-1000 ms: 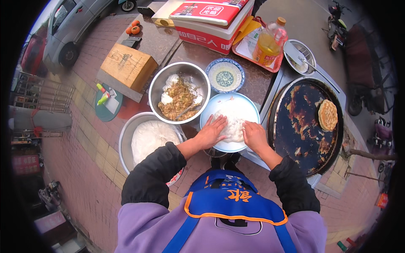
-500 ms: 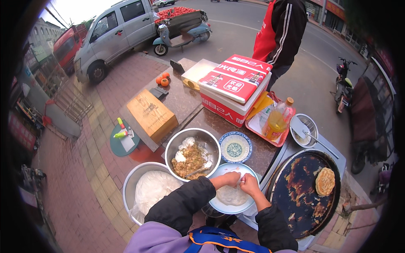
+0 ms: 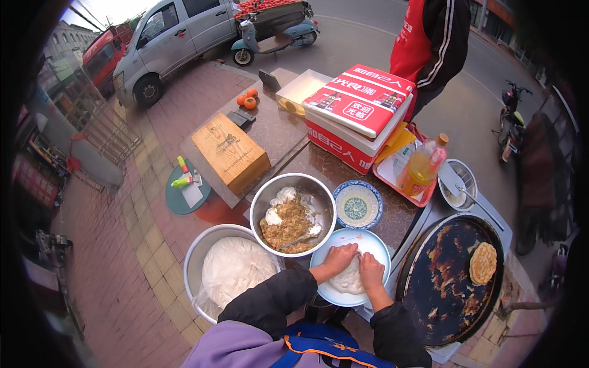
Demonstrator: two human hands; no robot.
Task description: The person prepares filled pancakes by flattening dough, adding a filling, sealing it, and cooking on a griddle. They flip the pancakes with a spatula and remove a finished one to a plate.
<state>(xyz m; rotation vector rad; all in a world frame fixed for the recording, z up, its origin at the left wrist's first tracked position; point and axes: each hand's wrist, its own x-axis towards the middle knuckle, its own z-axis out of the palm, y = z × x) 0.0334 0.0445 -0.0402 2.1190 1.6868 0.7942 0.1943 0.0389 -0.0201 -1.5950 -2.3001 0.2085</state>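
Head view: the left hand (image 3: 336, 260) and right hand (image 3: 372, 273) are close together over a pale blue-rimmed plate (image 3: 383, 251) at the near side of the scene. The piece of white dough (image 3: 347, 282) lies on that plate. The fingers of both hands are drawn in narrow, tips on the dough's far edge; whether a fold is pinched between them cannot be told.

Just beyond the plate stands a blue-patterned bowl (image 3: 358, 205). To the left, a steel mixing bowl (image 3: 326, 197) contains brown minced filling (image 3: 288, 228), white lumps and a spoon. Nearer and farther left, a large basin (image 3: 189, 260) holds a mass of dough under clear plastic (image 3: 236, 270).

On the right, a round black griddle (image 3: 438, 276) carries browned residue and one golden flatbread (image 3: 483, 264) at its right side. Beyond it, a spatula (image 3: 451, 178) rests across a metal bowl (image 3: 469, 181). An oil bottle (image 3: 420, 168) stands on a red tray (image 3: 424, 201), beside a red-and-white box (image 3: 359, 110). A wooden box (image 3: 230, 150) and orange fruits (image 3: 249, 100) occupy the far left of the table. A person in a red apron (image 3: 410, 43) stands beyond.
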